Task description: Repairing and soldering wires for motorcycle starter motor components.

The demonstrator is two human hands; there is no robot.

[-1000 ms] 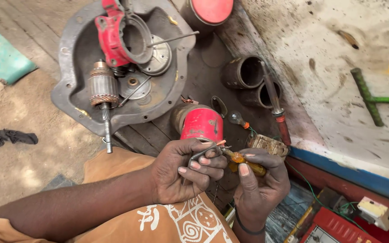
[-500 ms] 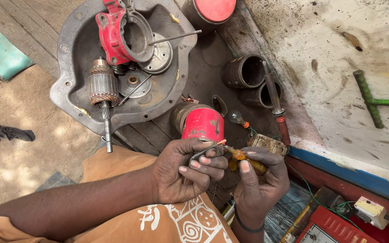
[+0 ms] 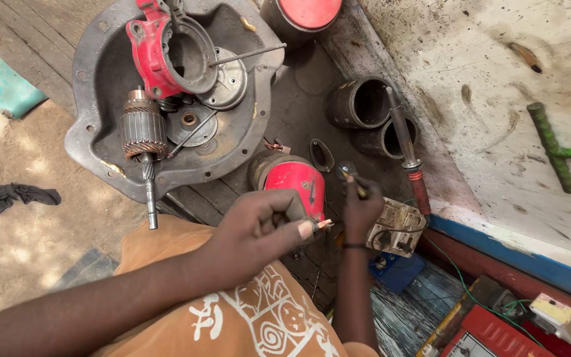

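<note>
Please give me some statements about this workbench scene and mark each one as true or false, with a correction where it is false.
1. The left hand pinches a small part at its fingertips. True.
2. The armature lies on the sandy ground. False: it rests in the grey metal housing.
3. The right hand is near the red cylinder. True.
4. The soldering iron is held in the right hand. False: it lies on the bench, over the dark metal tubes.
5. A dark rag lies on the ground. True.
</note>
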